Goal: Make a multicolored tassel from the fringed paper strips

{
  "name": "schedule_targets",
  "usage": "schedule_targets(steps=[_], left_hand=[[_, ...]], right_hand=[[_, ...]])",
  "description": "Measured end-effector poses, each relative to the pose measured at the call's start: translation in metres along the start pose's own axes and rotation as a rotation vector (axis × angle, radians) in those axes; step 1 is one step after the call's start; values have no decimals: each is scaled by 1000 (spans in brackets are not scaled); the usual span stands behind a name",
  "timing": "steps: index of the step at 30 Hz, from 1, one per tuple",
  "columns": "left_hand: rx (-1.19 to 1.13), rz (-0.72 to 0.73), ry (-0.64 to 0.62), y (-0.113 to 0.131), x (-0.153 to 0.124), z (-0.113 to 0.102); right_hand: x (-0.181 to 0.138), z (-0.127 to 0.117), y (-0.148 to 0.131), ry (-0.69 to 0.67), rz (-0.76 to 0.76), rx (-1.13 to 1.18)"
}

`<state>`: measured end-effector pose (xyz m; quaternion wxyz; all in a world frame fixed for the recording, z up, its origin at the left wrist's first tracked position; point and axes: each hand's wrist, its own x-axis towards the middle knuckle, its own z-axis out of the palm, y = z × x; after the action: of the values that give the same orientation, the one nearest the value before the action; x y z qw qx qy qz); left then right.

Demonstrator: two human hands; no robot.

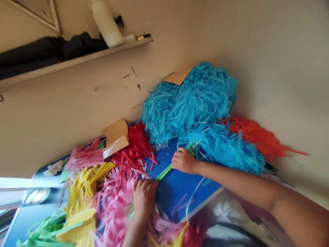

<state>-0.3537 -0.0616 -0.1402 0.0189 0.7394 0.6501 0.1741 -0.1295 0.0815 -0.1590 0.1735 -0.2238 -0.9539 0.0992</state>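
A narrow green paper strip (163, 172) is stretched between my two hands over the blue tabletop (177, 195). My right hand (184, 161) is closed on its upper end, with a bit of green paper showing behind the fingers. My left hand (144, 195) is closed round the lower end, above fringed pink paper (117, 202). A thin white string (193, 195) runs down past my right wrist to yellow and red paper at the bottom. Close by my right hand lies a bunch of blue fringed paper (228, 145).
A large heap of blue shredded paper (195, 99) stands against the wall. Red (136, 144), yellow (83, 185), green (46, 228) and orange (257, 135) fringes lie around, beside a brown card piece (115, 137). A shelf (77, 56) holds a white bottle (106, 24).
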Motion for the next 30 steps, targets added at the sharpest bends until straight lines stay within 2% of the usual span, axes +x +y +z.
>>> schedule_targets(steps=[3, 5, 12, 17, 20, 22, 25, 27, 30], left_hand=[[-76, -50, 12, -11, -2, 9], [-73, -81, 12, -13, -1, 11], [13, -169, -42, -1, 12, 7], [77, -164, -132, 4, 23, 0], [117, -133, -142, 10, 27, -6], [156, -32, -145, 15, 28, -10], [202, 116, -157, 22, 28, -15], [207, 138, -155, 24, 29, -16], [216, 144, -127, 28, 31, -16]], right_hand=[[-4, -4, 17, -48, 167, 151], [-1, -7, 21, -68, 226, 177], [12, -16, 15, -154, 317, 156], [22, -20, 14, -214, 372, 114], [24, -25, 13, -203, 386, 74], [22, -28, 10, -180, 304, 39], [18, -28, 4, -135, -48, -29], [17, -24, 0, -85, -234, -91], [19, -14, -3, -16, -325, -188]])
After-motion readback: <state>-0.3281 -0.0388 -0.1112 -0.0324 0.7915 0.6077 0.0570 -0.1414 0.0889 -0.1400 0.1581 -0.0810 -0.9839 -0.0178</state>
